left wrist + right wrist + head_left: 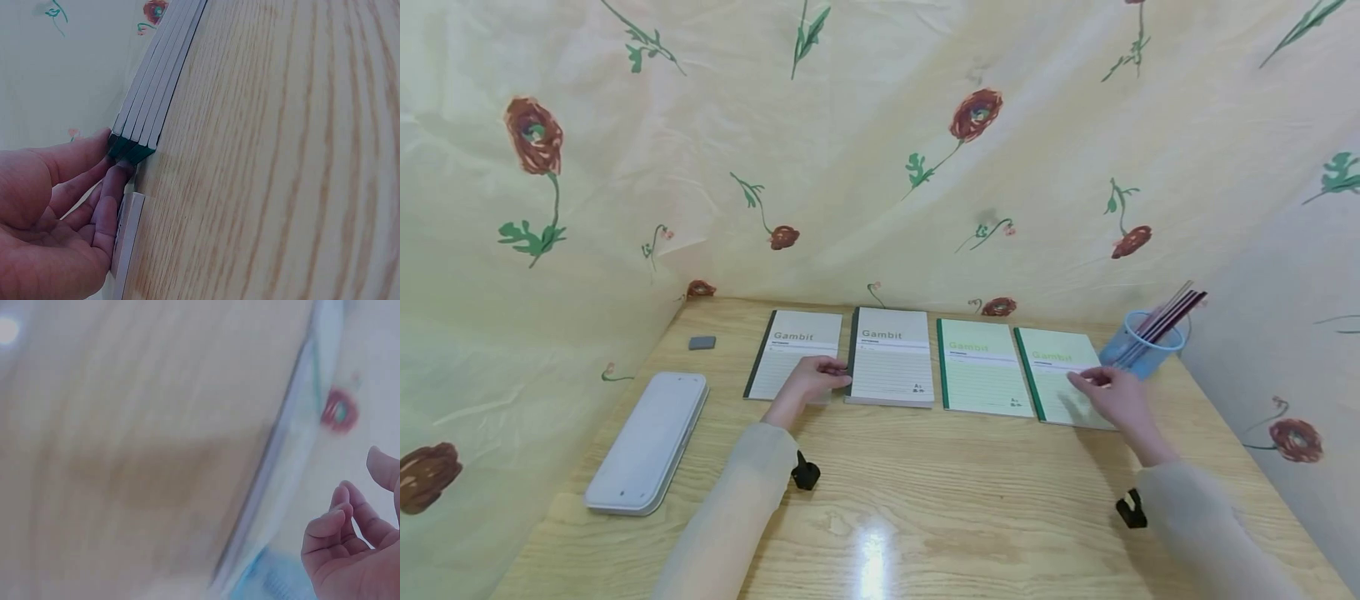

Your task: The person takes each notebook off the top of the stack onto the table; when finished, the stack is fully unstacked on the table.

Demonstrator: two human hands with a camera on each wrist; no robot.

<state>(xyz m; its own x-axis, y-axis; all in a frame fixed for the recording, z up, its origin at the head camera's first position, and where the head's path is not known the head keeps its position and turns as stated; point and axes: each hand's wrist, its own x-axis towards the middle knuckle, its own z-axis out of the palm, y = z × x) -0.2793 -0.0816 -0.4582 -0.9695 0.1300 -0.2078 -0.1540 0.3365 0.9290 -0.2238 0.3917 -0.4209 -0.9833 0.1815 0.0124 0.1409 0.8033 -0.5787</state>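
My left hand (810, 379) reaches over the right edge of the leftmost grey-white notebook (801, 350). Its thumb and fingertips touch the dark spine of a neighbouring stack of notebooks (891, 354). Seen from the left wrist, that stack (156, 81) is several notebooks thick, with the thumb at its upper corner and the fingers lower at the spine. My right hand (1118, 402) hovers above the right part of the far-right green notebook (1060, 367), fingers loosely bent and thumb apart. Nothing lies between those fingers (328, 528) in the right wrist view.
Another green notebook (985, 367) lies between the stack and the far-right one. A blue pen holder (1138, 346) with several thin sticks or pencils leans at the right back. At left lie a white case (647, 442) and a small grey block (702, 342). Flowered cloth (850, 167) hangs behind.
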